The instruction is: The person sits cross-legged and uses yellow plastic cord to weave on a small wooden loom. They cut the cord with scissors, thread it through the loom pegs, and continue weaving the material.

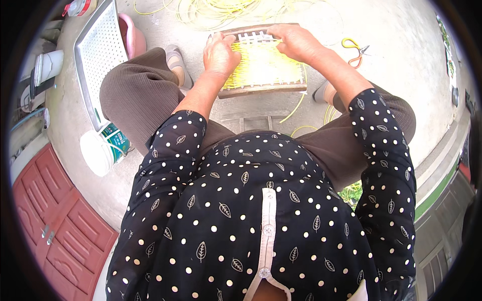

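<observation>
A wooden frame with yellow strips woven across it lies in front of me between my feet. Pale bands wrap its near and far rails. My left hand grips the frame's left side, its thumb on the edge of the yellow weaving. At the far right corner my right hand is curled over the far rail, with its thumb pointing down towards the weave. Between the hands, part of the white bands shows uncovered near the far rail. A loose yellow strip hangs from the near right corner.
Orange-handled scissors lie on the concrete floor to the right. Coils of yellow strip spread beyond the frame. A perforated metal tray, a pink basin and a white-lidded bucket stand to the left.
</observation>
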Action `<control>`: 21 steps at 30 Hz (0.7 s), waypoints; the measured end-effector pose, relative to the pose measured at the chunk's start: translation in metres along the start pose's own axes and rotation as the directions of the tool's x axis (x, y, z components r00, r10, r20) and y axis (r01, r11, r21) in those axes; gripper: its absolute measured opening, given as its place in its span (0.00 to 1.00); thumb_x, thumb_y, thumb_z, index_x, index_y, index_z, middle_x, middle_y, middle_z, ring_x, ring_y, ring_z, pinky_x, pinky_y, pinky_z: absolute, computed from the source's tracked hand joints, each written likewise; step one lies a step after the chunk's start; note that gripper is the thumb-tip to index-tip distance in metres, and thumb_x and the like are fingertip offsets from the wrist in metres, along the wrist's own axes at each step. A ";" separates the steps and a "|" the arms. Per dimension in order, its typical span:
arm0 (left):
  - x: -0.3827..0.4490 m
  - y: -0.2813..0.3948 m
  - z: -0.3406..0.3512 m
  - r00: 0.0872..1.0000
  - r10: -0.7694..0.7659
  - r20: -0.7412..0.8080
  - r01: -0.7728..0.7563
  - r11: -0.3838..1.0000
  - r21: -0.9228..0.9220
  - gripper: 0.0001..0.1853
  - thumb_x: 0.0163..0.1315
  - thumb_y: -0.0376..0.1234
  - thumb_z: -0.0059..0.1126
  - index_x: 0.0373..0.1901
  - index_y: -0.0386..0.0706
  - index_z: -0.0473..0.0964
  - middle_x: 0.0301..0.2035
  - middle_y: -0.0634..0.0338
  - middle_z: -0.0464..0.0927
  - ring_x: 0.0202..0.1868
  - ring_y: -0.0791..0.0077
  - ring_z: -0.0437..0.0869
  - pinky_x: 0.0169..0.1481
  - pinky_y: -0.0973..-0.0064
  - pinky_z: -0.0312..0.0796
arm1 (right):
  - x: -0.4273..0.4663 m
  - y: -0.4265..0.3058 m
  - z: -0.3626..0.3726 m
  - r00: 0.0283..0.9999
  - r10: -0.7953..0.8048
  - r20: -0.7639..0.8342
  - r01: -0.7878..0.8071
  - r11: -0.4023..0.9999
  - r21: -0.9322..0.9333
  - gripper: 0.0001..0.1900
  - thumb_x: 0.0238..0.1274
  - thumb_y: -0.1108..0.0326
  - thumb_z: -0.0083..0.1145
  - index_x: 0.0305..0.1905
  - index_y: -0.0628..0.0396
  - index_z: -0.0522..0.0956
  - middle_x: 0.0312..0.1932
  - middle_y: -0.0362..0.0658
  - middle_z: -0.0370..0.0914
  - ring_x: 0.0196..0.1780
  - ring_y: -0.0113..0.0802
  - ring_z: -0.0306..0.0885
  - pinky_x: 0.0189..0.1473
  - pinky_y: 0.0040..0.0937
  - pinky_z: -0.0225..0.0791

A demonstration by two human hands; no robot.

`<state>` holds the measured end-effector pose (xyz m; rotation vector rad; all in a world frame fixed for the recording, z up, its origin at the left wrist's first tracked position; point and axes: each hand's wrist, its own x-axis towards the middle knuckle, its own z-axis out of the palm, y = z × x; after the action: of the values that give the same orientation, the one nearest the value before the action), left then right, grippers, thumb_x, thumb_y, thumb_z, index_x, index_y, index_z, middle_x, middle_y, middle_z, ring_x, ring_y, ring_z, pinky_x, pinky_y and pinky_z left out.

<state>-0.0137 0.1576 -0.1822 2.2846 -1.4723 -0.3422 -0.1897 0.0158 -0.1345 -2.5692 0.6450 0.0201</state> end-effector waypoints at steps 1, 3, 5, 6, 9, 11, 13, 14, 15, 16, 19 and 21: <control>-0.002 -0.002 0.003 1.000 -0.015 0.018 0.015 1.000 0.003 0.18 0.43 0.32 0.63 0.41 0.47 0.81 0.44 0.55 0.75 0.51 0.56 0.74 0.58 0.63 0.66 | 0.006 -0.009 0.016 0.999 0.028 0.021 -0.028 0.999 -0.032 0.19 0.53 0.72 0.55 0.53 0.51 0.76 0.47 0.50 0.78 0.51 0.45 0.77 0.51 0.40 0.70; -0.004 0.002 -0.002 0.996 -0.039 0.076 0.037 0.999 0.024 0.22 0.43 0.32 0.64 0.45 0.49 0.80 0.48 0.55 0.73 0.54 0.57 0.72 0.59 0.64 0.66 | 0.016 -0.024 0.037 0.994 0.087 0.064 -0.080 0.991 -0.104 0.16 0.57 0.71 0.52 0.52 0.48 0.76 0.48 0.50 0.78 0.53 0.46 0.76 0.52 0.43 0.70; -0.006 0.000 -0.001 0.996 -0.032 0.084 0.029 0.999 0.040 0.24 0.43 0.33 0.65 0.48 0.49 0.79 0.47 0.55 0.72 0.55 0.58 0.72 0.59 0.64 0.66 | 0.022 -0.031 0.044 0.987 0.135 0.088 -0.123 0.984 -0.131 0.22 0.55 0.71 0.56 0.57 0.47 0.73 0.49 0.50 0.77 0.53 0.45 0.76 0.52 0.42 0.70; -0.006 -0.001 -0.001 0.996 -0.034 0.082 0.031 0.999 0.043 0.25 0.43 0.33 0.65 0.48 0.49 0.79 0.48 0.55 0.72 0.55 0.58 0.72 0.59 0.64 0.66 | 0.026 -0.034 0.045 0.982 0.158 0.101 -0.142 0.979 -0.149 0.25 0.53 0.72 0.58 0.59 0.47 0.72 0.50 0.50 0.76 0.53 0.45 0.76 0.52 0.42 0.70; -0.006 -0.001 0.000 0.994 -0.042 0.099 0.037 0.998 0.057 0.26 0.43 0.33 0.64 0.49 0.50 0.78 0.49 0.56 0.71 0.55 0.58 0.72 0.59 0.63 0.66 | 0.032 -0.037 0.045 0.973 0.165 0.161 -0.137 0.975 -0.173 0.22 0.58 0.70 0.55 0.58 0.45 0.73 0.49 0.49 0.77 0.53 0.44 0.77 0.52 0.42 0.70; -0.004 0.001 -0.003 0.989 -0.052 0.139 0.042 0.996 0.075 0.25 0.44 0.34 0.63 0.49 0.50 0.78 0.49 0.55 0.71 0.55 0.58 0.71 0.59 0.63 0.65 | 0.036 -0.034 0.047 0.973 0.171 0.154 -0.139 0.971 -0.196 0.20 0.60 0.70 0.52 0.58 0.44 0.74 0.49 0.48 0.77 0.53 0.43 0.77 0.52 0.42 0.70; -0.004 0.004 -0.002 0.987 -0.066 0.145 0.050 0.992 0.112 0.24 0.45 0.34 0.62 0.49 0.51 0.78 0.49 0.55 0.71 0.55 0.58 0.71 0.60 0.62 0.64 | 0.038 -0.035 0.049 0.974 0.170 0.149 -0.137 0.968 -0.209 0.18 0.62 0.69 0.49 0.56 0.44 0.75 0.48 0.48 0.78 0.53 0.43 0.77 0.52 0.41 0.70; -0.004 0.004 -0.001 0.986 -0.072 0.149 0.053 0.990 0.131 0.23 0.46 0.33 0.61 0.49 0.51 0.78 0.49 0.55 0.71 0.55 0.58 0.70 0.60 0.61 0.63 | 0.038 -0.035 0.048 0.975 0.168 0.148 -0.134 0.968 -0.213 0.16 0.64 0.68 0.47 0.55 0.44 0.76 0.48 0.48 0.78 0.54 0.43 0.77 0.52 0.40 0.70; -0.005 0.003 0.002 0.992 -0.054 0.117 0.040 0.992 0.117 0.21 0.46 0.32 0.60 0.47 0.51 0.79 0.48 0.55 0.71 0.55 0.58 0.71 0.59 0.60 0.63 | 0.038 -0.037 0.049 0.975 0.165 0.152 -0.130 0.968 -0.215 0.15 0.66 0.67 0.46 0.54 0.45 0.77 0.48 0.48 0.78 0.55 0.43 0.77 0.53 0.40 0.71; -0.006 0.002 0.005 0.996 -0.035 0.084 0.026 0.994 0.103 0.20 0.46 0.31 0.59 0.45 0.50 0.80 0.47 0.55 0.71 0.54 0.57 0.71 0.58 0.60 0.62 | 0.037 -0.038 0.049 0.975 0.156 0.159 -0.119 0.968 -0.221 0.15 0.66 0.66 0.45 0.54 0.45 0.77 0.48 0.48 0.78 0.54 0.43 0.77 0.53 0.40 0.71; -0.009 0.001 0.010 0.998 0.010 0.055 -0.017 0.992 0.121 0.17 0.47 0.29 0.57 0.42 0.50 0.81 0.47 0.54 0.71 0.53 0.57 0.71 0.57 0.59 0.62 | 0.035 -0.041 0.046 0.964 0.167 0.206 -0.116 0.965 -0.236 0.16 0.65 0.68 0.46 0.55 0.45 0.76 0.49 0.48 0.77 0.55 0.44 0.76 0.53 0.40 0.70; -0.009 0.001 0.010 0.997 0.012 0.073 -0.023 0.990 0.138 0.17 0.47 0.30 0.58 0.42 0.51 0.81 0.48 0.54 0.71 0.54 0.57 0.71 0.58 0.58 0.61 | 0.032 -0.046 0.044 0.941 0.201 0.273 -0.137 0.962 -0.236 0.19 0.62 0.71 0.48 0.57 0.44 0.75 0.53 0.50 0.76 0.55 0.45 0.75 0.54 0.41 0.70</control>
<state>-0.0223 0.1633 -0.1906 2.3888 -1.5971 -0.3296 -0.1364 0.0581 -0.1565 -2.6274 0.7821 0.5493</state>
